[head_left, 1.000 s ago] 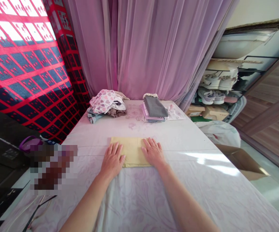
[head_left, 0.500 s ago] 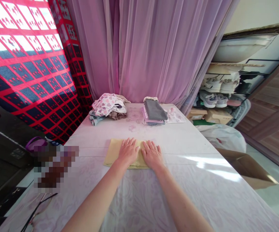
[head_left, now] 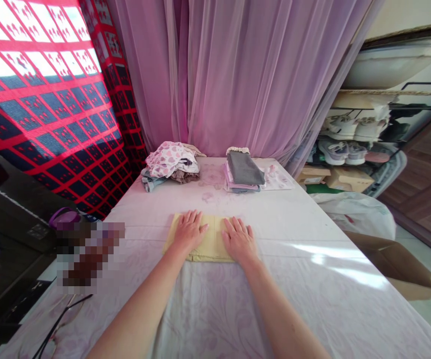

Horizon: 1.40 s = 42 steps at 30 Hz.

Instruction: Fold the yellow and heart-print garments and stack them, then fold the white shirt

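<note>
A folded yellow cloth garment (head_left: 211,239) lies flat on the covered table (head_left: 215,304), its exact kind unclear. My left hand (head_left: 191,232) rests palm down on its left part, fingers stretched out and thumb apart. On its right edge lies my right hand (head_left: 240,240), also flat with the fingers spread. Bare yellow fabric shows between the two hands. Beyond them, to the right, sits a stack of folded clothes (head_left: 243,172), dark grey on top with pink and blue-grey layers below. A loose heap of clothes (head_left: 170,164), with a heart-patterned piece uppermost, is at the far left.
Purple curtains (head_left: 237,75) hang behind the table. A shelf with shoes (head_left: 346,149) and boxes stands at the right, above an open cardboard box (head_left: 394,264). A black cable (head_left: 62,316) and a blurred-out patch are at the table's left edge.
My left hand has slid left across the yellow cloth, widening the gap between my hands. My right hand stays near the right edge. The view has shifted slightly.
</note>
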Available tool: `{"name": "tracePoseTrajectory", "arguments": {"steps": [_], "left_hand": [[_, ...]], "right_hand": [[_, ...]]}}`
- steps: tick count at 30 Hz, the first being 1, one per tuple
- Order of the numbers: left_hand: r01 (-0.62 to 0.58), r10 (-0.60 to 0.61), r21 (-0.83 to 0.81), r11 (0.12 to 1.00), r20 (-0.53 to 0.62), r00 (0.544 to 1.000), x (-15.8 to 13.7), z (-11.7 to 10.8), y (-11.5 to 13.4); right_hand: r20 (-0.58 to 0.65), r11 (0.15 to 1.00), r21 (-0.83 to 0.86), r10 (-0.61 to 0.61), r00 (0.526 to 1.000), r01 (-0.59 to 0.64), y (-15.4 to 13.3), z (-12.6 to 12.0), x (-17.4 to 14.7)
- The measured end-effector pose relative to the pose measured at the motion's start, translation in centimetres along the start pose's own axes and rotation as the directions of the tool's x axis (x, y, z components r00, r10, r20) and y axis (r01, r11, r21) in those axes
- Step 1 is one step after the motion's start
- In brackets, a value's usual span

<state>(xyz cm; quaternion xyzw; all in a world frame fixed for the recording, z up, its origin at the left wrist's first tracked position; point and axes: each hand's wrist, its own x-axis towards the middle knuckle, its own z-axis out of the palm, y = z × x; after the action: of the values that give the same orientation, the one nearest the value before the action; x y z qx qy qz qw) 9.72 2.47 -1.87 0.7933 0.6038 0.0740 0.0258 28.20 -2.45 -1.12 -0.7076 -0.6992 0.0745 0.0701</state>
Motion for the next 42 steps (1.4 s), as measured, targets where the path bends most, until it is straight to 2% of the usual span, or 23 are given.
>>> {"name": "tracePoseTrajectory", "arguments": {"steps": [4,8,22,26,29,32,35,42], "left_hand": [[0.012,-0.011,0.026,1.0,-0.024,1.0,-0.1,-0.2,-2.2],[0.027,-0.027,0.034,0.999,0.003,1.0,-0.3,-0.4,-3.2],[0.087,-0.087,-0.012,0.996,-0.05,0.995,-0.5,0.2,-2.9],[0.095,-0.095,-0.01,0.995,-0.04,0.995,-0.7,0.0,-2.6],[0.088,-0.089,-0.008,0.996,-0.058,0.994,-0.7,0.1,-2.6],[0.08,-0.08,-0.005,0.997,-0.072,0.994,-0.7,0.3,-2.7],[0.078,-0.078,-0.006,0.997,-0.076,0.994,-0.7,0.4,-2.8],[0.092,-0.092,-0.014,0.996,-0.05,0.994,-0.7,-0.1,-2.6]], "right_hand": [[-0.006,1.0,-0.007,0.004,1.0,-0.004,0.0,0.0,0.0],[-0.016,1.0,-0.016,0.006,1.0,-0.006,0.0,0.1,-0.1],[0.002,0.999,-0.051,0.011,1.0,-0.011,0.2,0.1,0.0],[-0.003,0.998,-0.052,0.045,0.999,-0.045,-1.2,-0.8,0.3],[-0.027,0.999,-0.035,-0.043,0.999,0.042,-3.2,-1.1,0.8],[0.008,0.987,0.021,-0.159,0.987,0.159,-5.0,-0.8,1.2],[0.007,0.979,0.05,-0.197,0.98,0.197,-5.4,-0.3,1.1],[-0.019,0.998,-0.004,-0.058,0.998,0.058,-2.4,0.1,0.5]]}}
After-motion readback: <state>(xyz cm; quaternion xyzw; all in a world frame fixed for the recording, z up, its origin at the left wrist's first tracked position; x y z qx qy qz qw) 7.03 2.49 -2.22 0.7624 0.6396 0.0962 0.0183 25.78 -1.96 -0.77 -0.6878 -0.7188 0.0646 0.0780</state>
